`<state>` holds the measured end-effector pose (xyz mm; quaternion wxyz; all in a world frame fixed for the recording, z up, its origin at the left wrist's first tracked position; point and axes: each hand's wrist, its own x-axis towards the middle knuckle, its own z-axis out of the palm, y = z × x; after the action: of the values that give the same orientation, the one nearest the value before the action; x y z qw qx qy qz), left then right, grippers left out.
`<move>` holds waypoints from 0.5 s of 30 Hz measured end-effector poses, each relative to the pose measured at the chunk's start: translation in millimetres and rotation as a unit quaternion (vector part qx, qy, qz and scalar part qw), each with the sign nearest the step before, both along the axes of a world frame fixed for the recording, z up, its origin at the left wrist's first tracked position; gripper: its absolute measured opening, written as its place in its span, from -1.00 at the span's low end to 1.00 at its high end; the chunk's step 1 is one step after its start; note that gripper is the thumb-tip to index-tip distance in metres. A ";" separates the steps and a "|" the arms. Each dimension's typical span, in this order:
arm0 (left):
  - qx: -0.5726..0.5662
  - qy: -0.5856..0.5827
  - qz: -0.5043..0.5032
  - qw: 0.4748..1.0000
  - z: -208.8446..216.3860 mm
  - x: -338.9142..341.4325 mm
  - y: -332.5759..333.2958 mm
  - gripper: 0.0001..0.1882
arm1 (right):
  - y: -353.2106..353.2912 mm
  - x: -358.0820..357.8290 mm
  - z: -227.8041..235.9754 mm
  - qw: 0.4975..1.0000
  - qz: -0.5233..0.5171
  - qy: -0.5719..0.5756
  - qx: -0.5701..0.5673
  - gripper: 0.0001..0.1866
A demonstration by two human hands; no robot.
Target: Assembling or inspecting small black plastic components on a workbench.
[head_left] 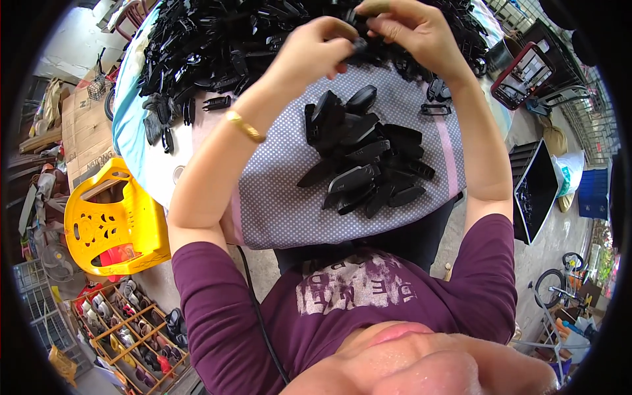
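Over the far part of the round table (pixel 283 217), my left hand (pixel 313 49) has its fingertips closed on a small black plastic piece (pixel 359 45), slightly blurred. Just to the right of it, my right hand (pixel 421 33) pinches a black plastic piece partly hidden by the fingers. The two hands are close together, with their fingertips apart. Beyond and beneath them spreads a large heap of black plastic pieces (pixel 197 39). Nearer to me lies a smaller pile of glossy, elongated black plastic pieces (pixel 355 178) on the dotted cloth.
A few loose black pieces (pixel 217 103) lie left of the dotted cloth, and a black frame-like piece (pixel 436 110) lies right. A phone (pixel 523 76) stands at the table's right edge. A yellow plastic chair (pixel 148 224) is at left, a black bin (pixel 536 191) at right.
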<state>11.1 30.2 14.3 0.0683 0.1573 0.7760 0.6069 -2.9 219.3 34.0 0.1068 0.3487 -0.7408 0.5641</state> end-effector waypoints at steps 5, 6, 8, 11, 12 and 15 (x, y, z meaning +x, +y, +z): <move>0.213 -0.054 -0.038 0.975 4.7 9.3 -36.3 -0.69 | -19.8 -1.8 -36.5 0.997 0.066 -0.012 -0.024 -0.73; 0.213 -0.054 -0.036 0.975 3.5 11.2 -38.0 -0.69 | -21.2 -0.7 -39.7 0.998 0.063 -0.023 -0.001 -0.75; 0.330 -0.078 -0.071 0.938 3.4 15.8 -36.6 -0.67 | -22.7 3.8 -36.0 0.997 0.045 -0.058 -0.014 -0.75; 0.257 0.000 -0.088 0.963 -6.5 14.0 -37.7 -0.67 | -24.5 3.4 -35.8 0.993 0.038 -0.109 -0.028 -0.74; 0.246 0.010 -0.083 0.966 -7.4 15.5 -38.1 -0.66 | -26.7 6.3 -35.5 0.991 0.041 -0.120 -0.042 -0.73; 0.248 0.002 -0.106 0.963 -8.4 12.5 -43.0 -0.66 | -29.2 11.0 -35.6 0.989 0.058 -0.128 -0.053 -0.73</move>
<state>23.6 -12.8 5.9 0.0893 0.2516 0.5800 0.7696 8.1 190.1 -1.6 -0.0031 0.3100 -0.6957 0.6479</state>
